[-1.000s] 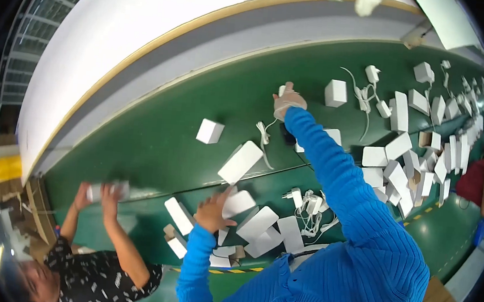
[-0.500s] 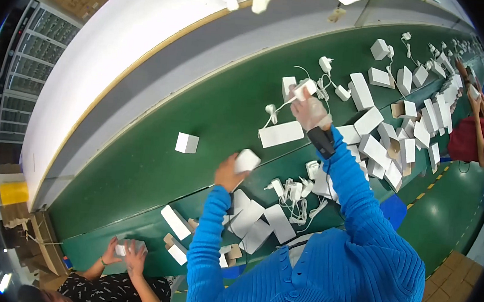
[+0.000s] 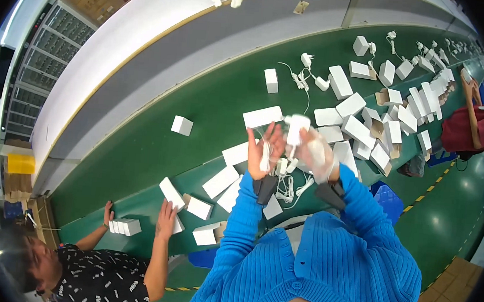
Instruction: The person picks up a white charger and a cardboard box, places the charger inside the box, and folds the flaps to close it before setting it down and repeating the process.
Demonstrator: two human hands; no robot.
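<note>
My left hand [image 3: 263,148] is palm up with its fingers stretched out and apart. A bundled white cable [image 3: 265,156] lies across or just over its palm; I see no fingers closed round it. My right hand [image 3: 317,155], blurred by motion, has its fingers on a white power adapter [image 3: 297,129] raised in front of it. Just beyond my left hand lies a long white box [image 3: 263,117], and another white box [image 3: 235,152] sits beside that hand. Below both hands, a heap of white adapters and cables [image 3: 286,186] is partly hidden.
Many white boxes [image 3: 364,132] crowd the green bench to the right, some with open flaps. A lone white box [image 3: 182,125] stands at the left. At lower left a co-worker's hand [image 3: 165,220] touches boxes; another person [image 3: 473,128] works at far right.
My left hand has let go of a white box and turned palm up. My right hand has brought the adapter nearer. The co-worker at lower left has set down what they held and spread their arms.
</note>
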